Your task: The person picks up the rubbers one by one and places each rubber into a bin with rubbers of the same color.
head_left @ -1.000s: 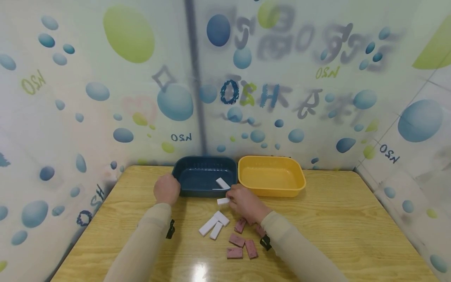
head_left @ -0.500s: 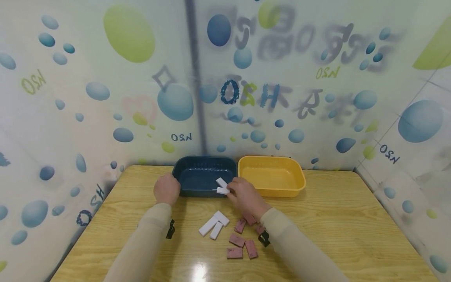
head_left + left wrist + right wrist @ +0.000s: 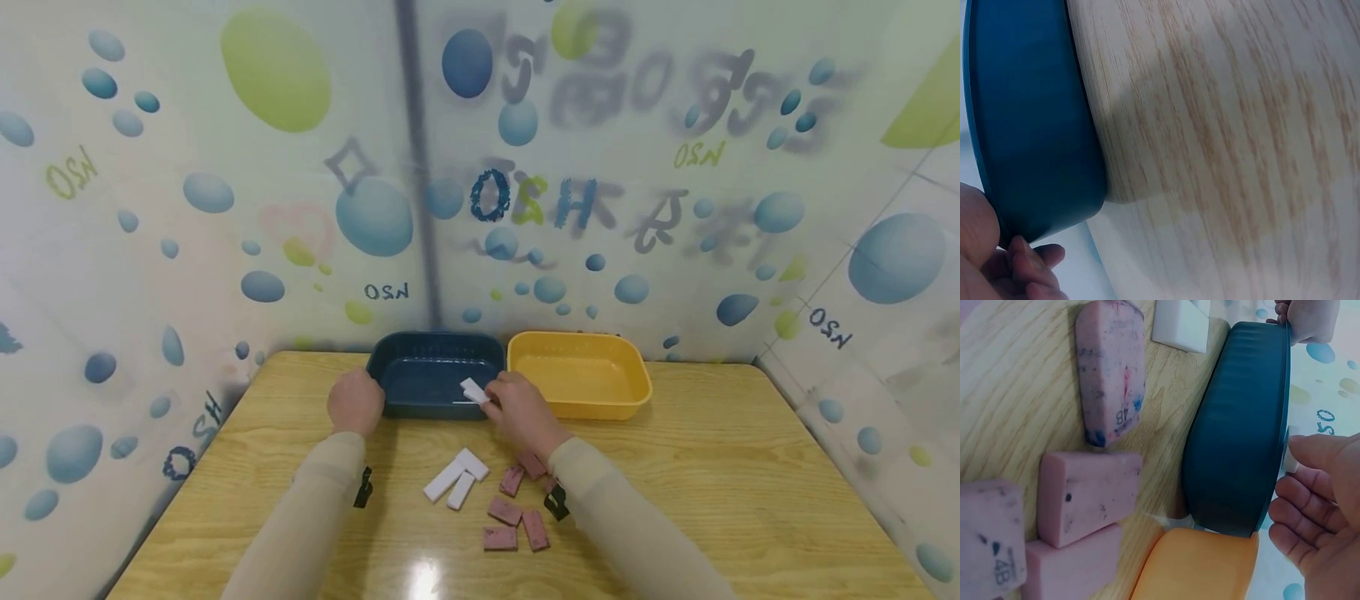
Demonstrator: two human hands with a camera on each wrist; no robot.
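Note:
My left hand [image 3: 356,403] grips the left rim of a dark blue plastic bin [image 3: 420,410], fingers curled at its corner in the left wrist view. My right hand [image 3: 522,412] pinches a white eraser [image 3: 476,395] over the front right part of that bin. Behind it, another white eraser [image 3: 467,382] shows inside the bin, partly covered. In the right wrist view the held eraser [image 3: 1291,452] peeks out between thumb and fingers at the rim. Several white erasers [image 3: 444,481] and pink erasers [image 3: 504,511], some marked 4B, lie on the table in front.
A yellow plastic bin [image 3: 577,409] stands right against the blue one. Both sit at the back of the wood-grain table [image 3: 712,467], close to a wall [image 3: 637,250] covered with printed blue and green dots. My right forearm overlaps part of the pink group.
My right hand has lifted the white eraser from in front of the blue bin up over its front rim, and turned it. The left hand stays on the rim.

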